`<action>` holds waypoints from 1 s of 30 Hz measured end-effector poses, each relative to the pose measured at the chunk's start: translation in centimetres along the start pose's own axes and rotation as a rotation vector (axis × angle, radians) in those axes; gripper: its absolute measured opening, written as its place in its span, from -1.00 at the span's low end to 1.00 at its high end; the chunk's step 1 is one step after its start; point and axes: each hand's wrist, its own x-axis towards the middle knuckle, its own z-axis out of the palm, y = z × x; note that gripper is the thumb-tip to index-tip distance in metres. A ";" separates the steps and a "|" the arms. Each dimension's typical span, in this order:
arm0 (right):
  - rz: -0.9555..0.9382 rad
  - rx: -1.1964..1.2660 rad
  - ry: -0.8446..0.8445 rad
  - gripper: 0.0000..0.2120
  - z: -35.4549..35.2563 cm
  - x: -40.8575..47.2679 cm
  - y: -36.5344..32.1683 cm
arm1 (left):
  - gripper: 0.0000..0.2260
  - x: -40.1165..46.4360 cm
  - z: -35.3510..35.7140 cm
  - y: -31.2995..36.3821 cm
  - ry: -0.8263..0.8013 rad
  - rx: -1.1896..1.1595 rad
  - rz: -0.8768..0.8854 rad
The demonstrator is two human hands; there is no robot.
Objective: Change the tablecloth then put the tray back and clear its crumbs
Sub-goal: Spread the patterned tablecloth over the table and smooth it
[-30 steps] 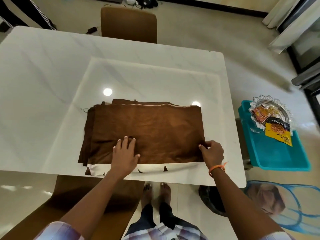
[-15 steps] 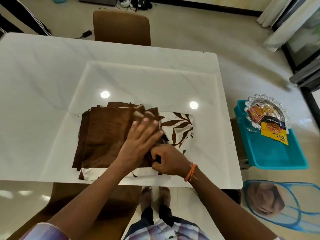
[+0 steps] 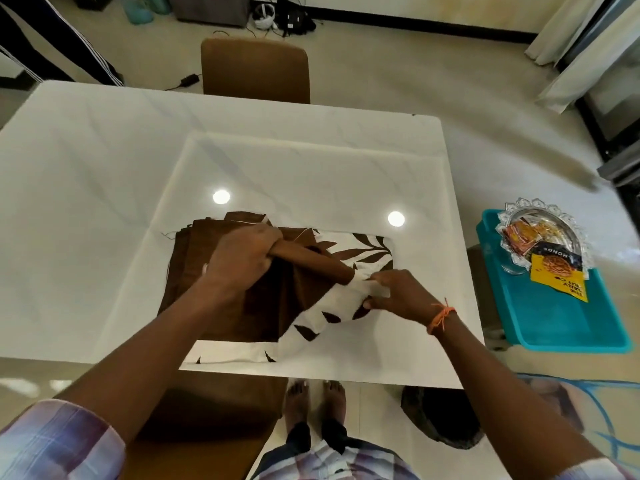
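The left hand [image 3: 242, 259] and right hand [image 3: 394, 292] each gripped a bunched fold of the brown leaf-print tablecloth [image 3: 287, 285] at six o'clock on the marble table [image 3: 104, 174] — the teal tray [image 3: 554, 327] waited at three o'clock. Uneven pulling risked tangled layers — or cloth sliding off the near edge.

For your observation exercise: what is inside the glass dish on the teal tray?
The dish holds snack packets: orange ones at its left and a yellow-and-black one hanging over its front rim onto the tray. Whatever lies beneath the packets is covered.
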 end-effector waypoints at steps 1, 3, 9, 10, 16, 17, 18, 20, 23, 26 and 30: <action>0.003 0.056 -0.007 -0.73 -0.8 0.5 -0.1 | -0.84 1.0 -1.0 0.0 0.022 0.039 -0.017; -0.006 0.159 0.017 -0.72 -2.9 1.4 -1.1 | -0.85 3.1 -3.7 0.2 0.106 0.139 -0.018; -0.058 0.658 -0.008 -0.58 -8.8 0.9 -4.7 | -0.83 9.7 -13.2 -0.3 0.363 0.272 -0.055; -0.046 0.788 0.005 -0.60 -8.6 0.8 -4.6 | -0.84 10.2 -14.1 -0.7 0.388 0.283 -0.039; 0.415 1.514 0.260 -0.69 -4.4 0.7 0.9 | -0.85 8.2 -12.4 -4.1 0.337 0.364 -0.107; 0.538 1.468 0.348 -0.70 -3.7 0.7 2.4 | -0.85 7.6 -11.6 -5.3 0.316 0.386 -0.174; 0.655 1.385 0.443 -0.70 -2.9 0.6 3.9 | -0.86 7.0 -10.8 -6.6 0.293 0.407 -0.246; 0.825 1.173 0.600 -0.68 -1.2 0.0 6.4 | -0.86 5.7 -9.0 -9.0 0.206 0.427 -0.368; 0.878 0.712 0.590 -0.57 1.0 -1.0 7.7 | -0.84 3.3 -5.5 -10.5 -0.035 0.537 -0.409; 0.804 0.589 0.535 -0.42 2.3 -1.2 6.6 | -0.82 1.6 -1.5 -9.8 -0.191 0.617 -0.399; 0.628 0.021 0.507 -0.22 3.3 -1.7 4.3 | -0.57 -0.1 3.2 -7.8 -0.296 0.528 -0.169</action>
